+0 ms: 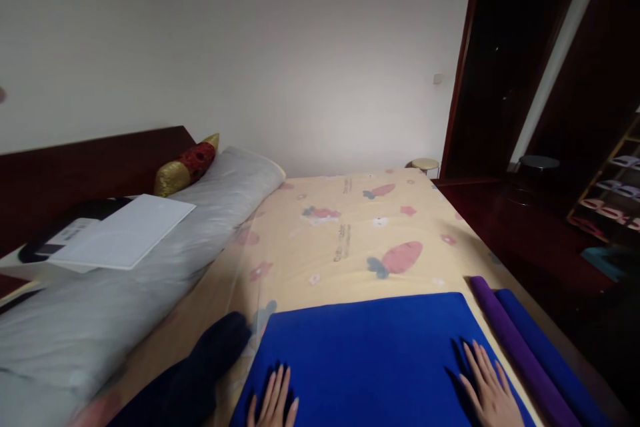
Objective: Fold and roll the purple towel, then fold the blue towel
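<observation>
A bright blue cloth [370, 353] lies spread flat on the yellow bed sheet [345, 240] printed with carrots. My left hand [273, 403] rests flat on the cloth's near left part, fingers stretched out and close together. My right hand [490, 390] lies flat on the cloth's right edge with fingers spread. Neither hand holds anything. Just right of my right hand lie a rolled purple cloth [520, 347] and a rolled blue cloth [550, 360], side by side along the bed's edge.
A dark navy garment [200, 367] lies left of the blue cloth. A long grey bolster [125, 293] carries a white laptop [125, 230]; a gold-and-red cushion [187, 163] sits by the dark headboard [75, 167]. Two stools [425, 164] and a shoe rack [610, 193] stand near the dark doorway [505, 67].
</observation>
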`<state>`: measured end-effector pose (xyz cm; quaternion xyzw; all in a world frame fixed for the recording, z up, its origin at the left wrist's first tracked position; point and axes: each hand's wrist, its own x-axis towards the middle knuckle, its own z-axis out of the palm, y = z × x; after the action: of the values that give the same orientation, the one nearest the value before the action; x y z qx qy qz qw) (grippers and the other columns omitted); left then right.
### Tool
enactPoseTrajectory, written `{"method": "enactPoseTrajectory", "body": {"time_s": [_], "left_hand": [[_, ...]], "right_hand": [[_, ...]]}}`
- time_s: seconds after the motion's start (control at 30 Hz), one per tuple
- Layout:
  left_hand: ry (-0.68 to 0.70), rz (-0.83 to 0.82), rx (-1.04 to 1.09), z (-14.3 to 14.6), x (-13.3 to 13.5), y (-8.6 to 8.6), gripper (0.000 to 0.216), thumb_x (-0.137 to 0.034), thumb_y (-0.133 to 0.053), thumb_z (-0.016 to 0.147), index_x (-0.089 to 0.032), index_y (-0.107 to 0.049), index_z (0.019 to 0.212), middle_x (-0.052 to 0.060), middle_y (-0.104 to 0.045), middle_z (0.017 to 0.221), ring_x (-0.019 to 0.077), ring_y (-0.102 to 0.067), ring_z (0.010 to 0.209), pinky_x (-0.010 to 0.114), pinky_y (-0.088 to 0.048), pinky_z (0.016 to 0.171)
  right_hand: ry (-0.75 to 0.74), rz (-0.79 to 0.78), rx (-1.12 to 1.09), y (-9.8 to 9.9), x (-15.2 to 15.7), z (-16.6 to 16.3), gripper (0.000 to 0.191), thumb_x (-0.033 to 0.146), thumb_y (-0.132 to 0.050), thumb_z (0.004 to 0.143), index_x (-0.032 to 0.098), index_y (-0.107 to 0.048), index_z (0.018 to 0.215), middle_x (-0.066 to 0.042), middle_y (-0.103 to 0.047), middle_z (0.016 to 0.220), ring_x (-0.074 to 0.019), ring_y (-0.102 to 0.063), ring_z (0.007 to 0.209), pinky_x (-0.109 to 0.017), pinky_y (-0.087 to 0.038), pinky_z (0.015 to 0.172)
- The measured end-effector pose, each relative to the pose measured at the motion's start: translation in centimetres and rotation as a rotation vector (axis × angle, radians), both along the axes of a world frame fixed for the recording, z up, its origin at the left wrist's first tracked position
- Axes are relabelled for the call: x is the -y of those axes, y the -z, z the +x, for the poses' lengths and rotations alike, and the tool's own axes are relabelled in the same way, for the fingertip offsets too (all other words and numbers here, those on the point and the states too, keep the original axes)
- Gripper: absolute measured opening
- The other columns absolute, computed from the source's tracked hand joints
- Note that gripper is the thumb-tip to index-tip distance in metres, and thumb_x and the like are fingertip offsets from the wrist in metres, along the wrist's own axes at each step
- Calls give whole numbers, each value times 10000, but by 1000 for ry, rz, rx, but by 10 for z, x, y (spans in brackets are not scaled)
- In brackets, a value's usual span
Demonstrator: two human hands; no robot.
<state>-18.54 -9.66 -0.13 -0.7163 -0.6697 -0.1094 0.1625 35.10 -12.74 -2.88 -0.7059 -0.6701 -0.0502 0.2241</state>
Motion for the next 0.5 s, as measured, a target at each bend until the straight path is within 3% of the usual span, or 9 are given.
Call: {"method": "enactPoseTrajectory", "body": {"time_s": [0.1, 0.17, 0.23, 0.33, 0.43, 0.5], "left_hand": [[129, 94, -59, 55, -8, -17, 641, -375, -366, 916, -278, -133, 1504, -21, -400, 1519, 162, -416, 1376, 415, -308, 1134], [221, 145, -98, 99, -10, -15, 635, -297, -374, 905, -254, -162, 1503, -38, -412, 1511, 126, -399, 1379, 365, -300, 1125], [290, 187, -116, 141, -10, 0, 636, -235, -375, 885, -241, -198, 1495, -52, -431, 1498, 108, -392, 1376, 342, -311, 1100], [293, 234, -64, 185, -6, 34, 650, -213, -367, 858, -246, -214, 1488, -41, -503, 1446, 134, -460, 1320, 370, -346, 1050], [280, 234, -13, 199, -2, 63, 662, -223, -359, 848, -269, -189, 1486, -35, -569, 1387, 159, -529, 1248, 393, -374, 1009], [277, 193, -3, 197, -1, 73, 657, -243, -361, 857, -277, -172, 1486, -36, -556, 1400, 164, -528, 1251, 396, -379, 1012]], "right_hand": [[-84, 11, 40, -11, -7, -49, 701, 526, -380, 941, 272, -91, 1528, -44, -263, 1565, -259, -332, 1413, -513, -355, 1126], [-212, 49, 60, -9, -15, -90, 695, 470, -406, 947, 284, -69, 1526, -35, -332, 1531, -245, -405, 1370, -463, -429, 1072], [-317, 104, 76, -1, -23, -132, 696, 396, -410, 952, 271, -35, 1525, -41, -397, 1486, -232, -478, 1314, -418, -480, 1013], [-383, 155, 95, 15, -31, -179, 693, 287, -386, 938, 221, -26, 1526, -61, -411, 1465, -234, -507, 1285, -404, -497, 984], [-427, 143, 99, 28, -31, -196, 689, 269, -383, 929, 220, -39, 1524, -61, -403, 1464, -240, -505, 1284, -400, -501, 979], [-442, 121, 94, 34, -30, -195, 679, 291, -387, 939, 238, -40, 1521, -58, -401, 1463, -240, -504, 1283, -399, -503, 978]]}}
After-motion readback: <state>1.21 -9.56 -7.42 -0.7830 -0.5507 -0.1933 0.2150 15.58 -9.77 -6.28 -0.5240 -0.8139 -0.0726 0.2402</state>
